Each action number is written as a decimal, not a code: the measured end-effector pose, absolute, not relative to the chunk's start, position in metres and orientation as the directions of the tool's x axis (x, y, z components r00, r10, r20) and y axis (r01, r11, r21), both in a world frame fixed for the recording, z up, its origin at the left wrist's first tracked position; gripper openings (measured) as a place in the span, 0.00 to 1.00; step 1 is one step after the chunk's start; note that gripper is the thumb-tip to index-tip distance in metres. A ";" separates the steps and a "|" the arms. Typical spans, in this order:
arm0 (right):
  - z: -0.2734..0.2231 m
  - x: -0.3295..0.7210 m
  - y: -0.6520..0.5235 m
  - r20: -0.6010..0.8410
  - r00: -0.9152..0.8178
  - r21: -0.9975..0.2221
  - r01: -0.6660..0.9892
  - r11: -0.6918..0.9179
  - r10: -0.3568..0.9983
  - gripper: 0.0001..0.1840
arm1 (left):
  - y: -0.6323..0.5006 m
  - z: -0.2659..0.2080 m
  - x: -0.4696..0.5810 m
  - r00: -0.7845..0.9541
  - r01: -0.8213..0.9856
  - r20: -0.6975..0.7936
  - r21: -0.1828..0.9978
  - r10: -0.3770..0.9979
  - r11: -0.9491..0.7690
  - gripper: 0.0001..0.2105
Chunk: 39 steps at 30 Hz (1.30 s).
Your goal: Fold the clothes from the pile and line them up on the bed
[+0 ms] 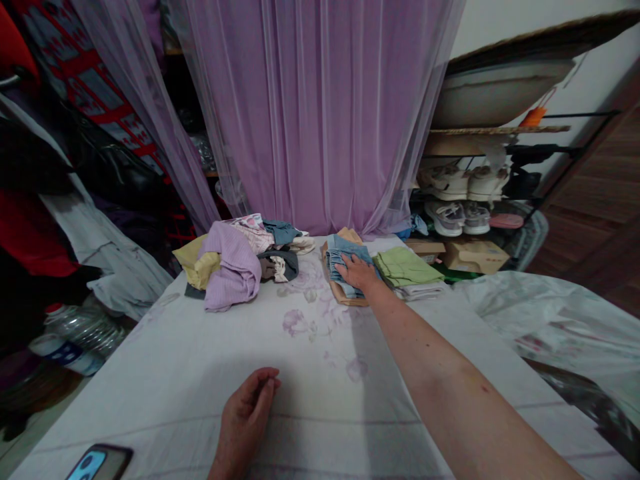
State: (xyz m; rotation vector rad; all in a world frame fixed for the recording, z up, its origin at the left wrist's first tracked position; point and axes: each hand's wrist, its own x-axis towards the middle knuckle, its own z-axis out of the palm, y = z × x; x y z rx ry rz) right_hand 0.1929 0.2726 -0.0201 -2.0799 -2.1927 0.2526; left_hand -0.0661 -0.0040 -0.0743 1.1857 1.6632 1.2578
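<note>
My right hand [357, 271] reaches far across the table and lies with fingers spread on a folded blue denim garment [345, 245]. The denim rests on a tan folded piece [356, 301]. Just right of it is a folded green cloth [407, 265] on top of a pale grey folded one [421, 291]. My left hand [250, 407] is held near the front of the table, fingers curled and thumb against them, with nothing seen in it. At the back left a loose heap holds a lilac ribbed garment [231, 270], a yellow one [196, 260] and several others.
A white flowered cloth [310, 360] covers the table. A phone [100, 461] lies at the front left corner. Purple curtains [320, 120] hang behind. Shoes [445, 181] stand on a rack at right; plastic bottles [83, 327] are at left.
</note>
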 end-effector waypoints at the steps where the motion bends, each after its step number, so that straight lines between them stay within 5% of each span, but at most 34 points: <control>1: -0.019 0.191 0.269 -0.002 -0.055 -0.184 0.981 0.053 0.999 0.35 | -0.003 -0.075 -0.066 -0.317 0.228 -0.018 0.969 0.948 0.095 0.20; 7: -0.033 0.175 0.220 0.446 -0.016 -0.178 0.978 0.107 0.895 0.28 | 0.001 -0.080 -0.064 -0.313 0.174 0.009 0.984 0.950 0.048 0.19; 12: -0.069 0.171 0.146 0.590 -0.059 -0.193 0.958 0.212 0.805 0.25 | 0.005 -0.086 -0.065 -0.277 0.240 0.066 0.971 0.959 0.002 0.17; 18: -0.111 0.163 0.070 0.574 -0.033 -0.435 0.834 0.339 0.818 0.23 | 0.007 -0.087 -0.064 -0.250 0.295 0.114 0.955 0.962 -0.036 0.15; 26: -0.107 0.161 0.023 0.408 0.210 -0.876 0.366 0.316 0.889 0.19 | 0.008 -0.076 -0.062 -0.272 0.252 0.059 0.968 0.960 0.012 0.11; 33: -0.095 0.165 0.020 0.130 0.342 -0.989 -0.027 0.148 0.930 0.21 | 0.022 -0.060 -0.075 -0.248 0.070 -0.215 0.969 0.945 0.239 0.14; 39: -0.087 0.168 0.030 -0.028 0.382 -0.966 -0.249 0.073 0.924 0.23 | 0.054 -0.042 -0.094 -0.362 0.471 -0.056 0.850 0.931 0.235 0.16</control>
